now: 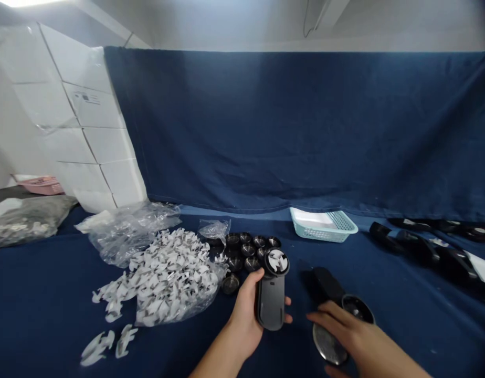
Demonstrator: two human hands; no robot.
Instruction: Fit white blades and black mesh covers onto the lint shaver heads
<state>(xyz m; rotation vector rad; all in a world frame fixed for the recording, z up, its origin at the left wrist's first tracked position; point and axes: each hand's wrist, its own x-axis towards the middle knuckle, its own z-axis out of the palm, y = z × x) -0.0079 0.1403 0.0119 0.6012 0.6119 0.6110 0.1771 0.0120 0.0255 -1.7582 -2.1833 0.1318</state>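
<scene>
My left hand grips a dark grey handle-shaped part held upright, with a white blade piece seated in its round head. My right hand rests on the blue cloth over a shiny round metal disc, its fingers spread across it. Just behind that hand lies a second black handle part with an open round ring at its end. A heap of white plastic blade pieces lies on and beside a clear bag left of my left hand. Several small black round cups sit behind the held part.
A light blue basket stands at the back. More black handle parts lie at the right. Crumpled clear bags and a grey bag sit at the left, near stacked white boxes. Two loose white pieces lie near the front.
</scene>
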